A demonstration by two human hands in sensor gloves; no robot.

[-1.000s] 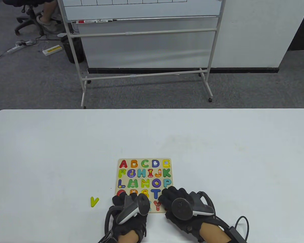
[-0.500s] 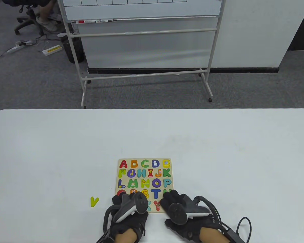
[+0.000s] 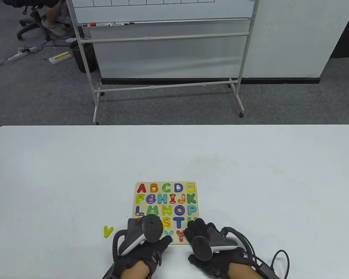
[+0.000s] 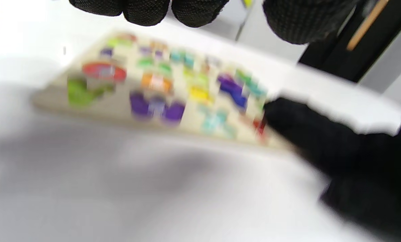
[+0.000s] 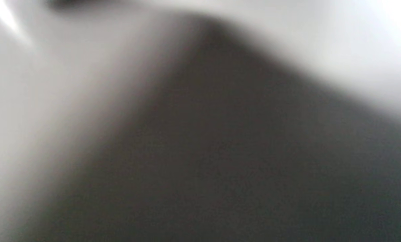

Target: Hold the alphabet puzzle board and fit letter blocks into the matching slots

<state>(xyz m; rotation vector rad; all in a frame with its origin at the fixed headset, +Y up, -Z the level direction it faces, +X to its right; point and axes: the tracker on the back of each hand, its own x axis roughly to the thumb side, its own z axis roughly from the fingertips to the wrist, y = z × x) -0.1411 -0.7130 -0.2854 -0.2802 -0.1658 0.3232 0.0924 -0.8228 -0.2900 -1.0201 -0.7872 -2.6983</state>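
Observation:
The alphabet puzzle board [image 3: 165, 203] lies flat on the white table, its slots filled with coloured letters. It shows blurred in the left wrist view [image 4: 160, 90]. A yellow-green letter V [image 3: 108, 231] lies loose on the table, left of the board. My left hand [image 3: 155, 247] is at the board's near left corner, turned leftwards; its fingers [image 4: 146, 10] hang free above the board and hold nothing. My right hand [image 3: 199, 231] rests on the board's near right corner, fingers on the wood beside the red letter [image 4: 259, 126]. The right wrist view is only blur.
The table's [image 3: 250, 174] far edge lies well beyond the board. A whiteboard stand [image 3: 168, 87] is on the carpet behind it. A cable [image 3: 279, 261] trails from my right wrist over the near edge.
My left hand has lifted off the board's near left corner and turned left, baring more of the bottom row. My right hand drew back slightly, uncovering the letter U, and stays on the corner.

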